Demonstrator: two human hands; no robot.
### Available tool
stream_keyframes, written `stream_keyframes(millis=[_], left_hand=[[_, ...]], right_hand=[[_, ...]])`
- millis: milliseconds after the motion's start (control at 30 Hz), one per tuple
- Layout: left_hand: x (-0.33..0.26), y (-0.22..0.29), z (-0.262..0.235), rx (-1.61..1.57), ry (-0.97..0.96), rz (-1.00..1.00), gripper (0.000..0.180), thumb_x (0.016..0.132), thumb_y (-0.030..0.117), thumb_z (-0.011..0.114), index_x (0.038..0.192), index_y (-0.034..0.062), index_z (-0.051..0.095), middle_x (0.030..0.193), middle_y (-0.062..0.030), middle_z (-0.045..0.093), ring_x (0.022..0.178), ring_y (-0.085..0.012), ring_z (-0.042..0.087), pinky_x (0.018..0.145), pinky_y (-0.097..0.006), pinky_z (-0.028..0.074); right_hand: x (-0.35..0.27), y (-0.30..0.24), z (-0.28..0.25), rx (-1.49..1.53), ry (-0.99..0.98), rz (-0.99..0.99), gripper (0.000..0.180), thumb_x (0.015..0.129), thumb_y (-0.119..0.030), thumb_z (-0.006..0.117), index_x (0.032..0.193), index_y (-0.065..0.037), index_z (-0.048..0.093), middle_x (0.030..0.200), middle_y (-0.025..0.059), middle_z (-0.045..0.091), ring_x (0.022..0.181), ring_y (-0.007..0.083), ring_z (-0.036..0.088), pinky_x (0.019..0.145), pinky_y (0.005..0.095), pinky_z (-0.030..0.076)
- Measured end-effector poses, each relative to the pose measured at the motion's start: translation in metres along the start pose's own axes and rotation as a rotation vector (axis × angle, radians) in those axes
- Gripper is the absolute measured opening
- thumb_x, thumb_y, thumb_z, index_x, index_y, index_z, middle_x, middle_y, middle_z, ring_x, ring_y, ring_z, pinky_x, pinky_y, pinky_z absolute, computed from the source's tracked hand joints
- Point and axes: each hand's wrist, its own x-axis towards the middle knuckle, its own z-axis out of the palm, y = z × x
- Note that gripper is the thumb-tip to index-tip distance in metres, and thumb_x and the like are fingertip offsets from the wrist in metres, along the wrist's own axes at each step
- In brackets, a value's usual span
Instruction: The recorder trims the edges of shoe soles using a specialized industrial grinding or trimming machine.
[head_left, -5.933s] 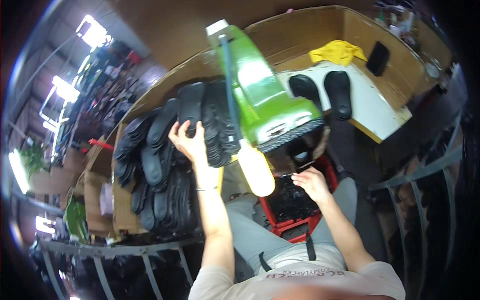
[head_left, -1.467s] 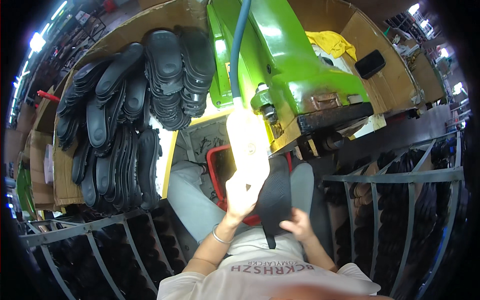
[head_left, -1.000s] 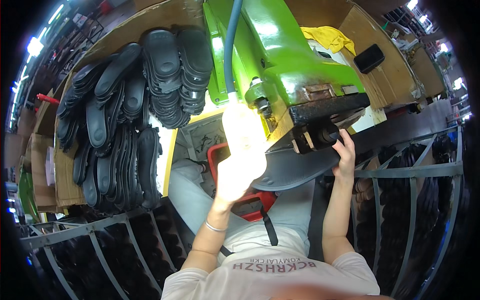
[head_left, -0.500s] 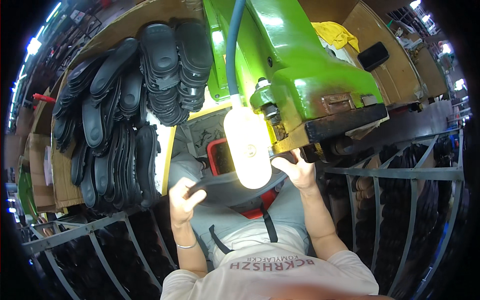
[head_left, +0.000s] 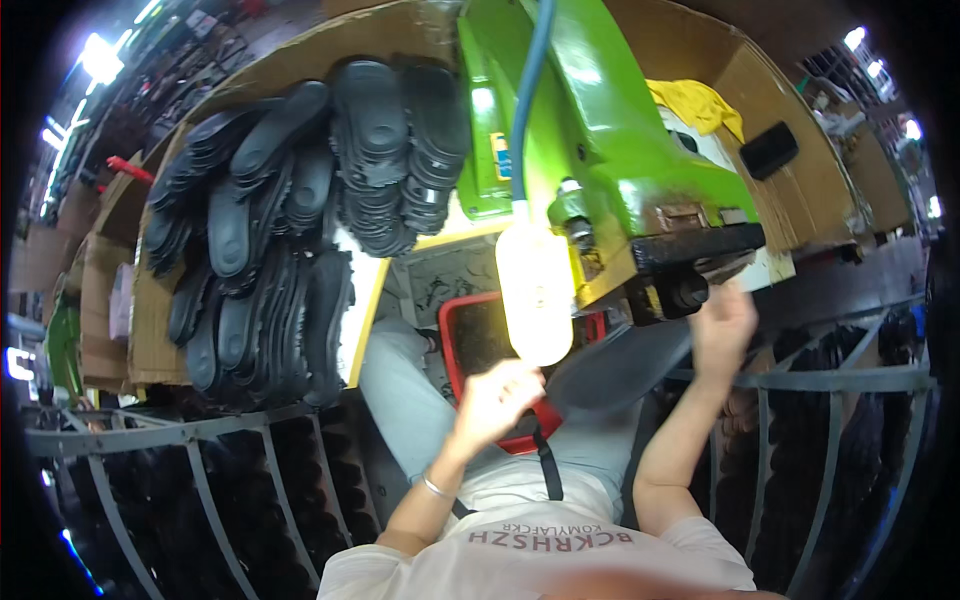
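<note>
A dark grey shoe sole (head_left: 622, 368), a little blurred by motion, stretches between my hands below the head of a green machine (head_left: 640, 150). Around its left end the fingers of my left hand (head_left: 498, 402) are closed, just under a bright lamp (head_left: 536, 300). My right hand (head_left: 722, 332) grips the other end beside the machine's black round knob (head_left: 686, 290); its fingertips are partly hidden. Stacks of similar soles (head_left: 375, 120) with ragged edges lie to the left of the machine.
A red bin (head_left: 447, 345) stands between my legs below the lamp. Cardboard (head_left: 160, 340) surrounds the stacks. On the right are a yellow cloth (head_left: 700, 105) and a black phone-like object (head_left: 769, 150). Metal racks (head_left: 840, 378) flank me on both sides.
Both hands have shifted right with the sole, which is now tilted up toward its right end. My right hand has passed beyond the machine head's knob. The view has shifted slightly.
</note>
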Motion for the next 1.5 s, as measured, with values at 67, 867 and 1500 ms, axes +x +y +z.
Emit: stream_keyframes(millis=[67,867,1500], left_hand=[[0.034,0.033,-0.03,-0.091,0.119,-0.014,0.021,0.083,0.003,0.062,0.103,-0.004,0.061,0.084,-0.0111,0.068,0.07,-0.0106,0.064,0.063,-0.023,0.052],[0.048,0.048,0.048,0.179,0.082,0.188,0.012,0.082,0.011,0.066,0.085,-0.0013,0.065,0.065,-0.0023,0.059,0.059,-0.006,0.05,0.054,-0.023,0.042],[0.015,-0.008,0.001,0.049,0.36,0.265,0.04,0.074,-0.007,0.068,0.111,-0.0029,0.052,0.093,-0.0119,0.063,0.083,-0.0156,0.06,0.074,-0.025,0.049]], right_hand=[[0.012,-0.009,-0.038,0.232,0.283,0.197,0.026,0.089,-0.015,0.061,0.111,-0.002,0.061,0.088,0.0041,0.064,0.063,0.0058,0.056,0.048,0.0161,0.044],[-0.223,0.081,0.038,1.099,-0.434,1.015,0.039,0.085,-0.01,0.063,0.12,-0.001,0.047,0.11,0.0133,0.059,0.096,0.0238,0.06,0.082,0.0365,0.049],[-0.094,0.04,-0.013,0.415,0.053,0.216,0.026,0.082,0.004,0.061,0.107,0.002,0.054,0.095,0.0053,0.057,0.089,0.0116,0.054,0.083,0.0235,0.042]])
